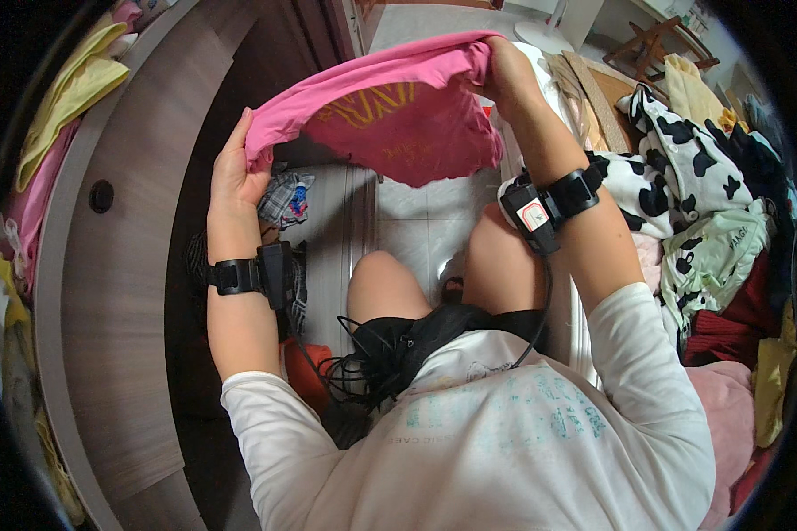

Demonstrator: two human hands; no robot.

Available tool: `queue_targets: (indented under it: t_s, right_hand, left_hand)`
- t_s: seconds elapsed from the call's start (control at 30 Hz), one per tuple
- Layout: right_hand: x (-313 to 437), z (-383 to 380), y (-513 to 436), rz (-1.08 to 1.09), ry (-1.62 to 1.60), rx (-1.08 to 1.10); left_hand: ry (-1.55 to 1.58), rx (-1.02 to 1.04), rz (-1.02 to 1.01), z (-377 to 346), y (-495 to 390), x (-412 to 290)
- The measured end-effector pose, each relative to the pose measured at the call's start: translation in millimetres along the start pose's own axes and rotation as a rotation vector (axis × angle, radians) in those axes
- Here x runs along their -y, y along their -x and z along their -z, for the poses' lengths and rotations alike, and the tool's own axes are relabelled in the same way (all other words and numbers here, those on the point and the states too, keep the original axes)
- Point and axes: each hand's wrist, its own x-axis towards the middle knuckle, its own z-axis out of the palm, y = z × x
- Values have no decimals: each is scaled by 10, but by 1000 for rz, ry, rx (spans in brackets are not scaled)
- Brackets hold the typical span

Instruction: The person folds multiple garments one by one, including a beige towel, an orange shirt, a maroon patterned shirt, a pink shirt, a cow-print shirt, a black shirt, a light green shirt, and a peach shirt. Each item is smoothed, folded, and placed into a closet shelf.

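Observation:
A pink garment with yellow print (398, 119) is stretched between my two hands, held up in front of me. My left hand (236, 162) grips its left end, thumb up, near the wardrobe side. My right hand (505, 70) is closed on its upper right end, higher in the view. The cloth's lower part hangs down between the hands. Each forearm wears a black strapped device. Below my left hand, a grey plaid cloth (285, 196) lies in a low compartment.
A wooden panel with a round black fitting (123, 265) stands at left, yellow and pink clothes beyond it. At right lie a cow-print garment (697, 156), a mint-green garment (717, 259) and a pink plush cloth (720, 425). A folding wooden chair (661, 50) stands at the back right.

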Motion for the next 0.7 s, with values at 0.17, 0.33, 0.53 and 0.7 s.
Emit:
queue_targets:
  t_s: [0.17,0.33,0.53,0.7]
  right_hand:
    - [17,178,8,-58,-173,16]
    - [101,229,-3,-211,-310,95]
    - [179,-265,461,-179,-162,464]
    - [246,-661,837,44,99,810]
  left_hand:
    - [-9,120,-151,-84,57,38]
    - [46,193,-213,-84,31,79]
    - [-721,407,-592,-320,198,399]
    - [-1264,366,-940,-651,311,702]
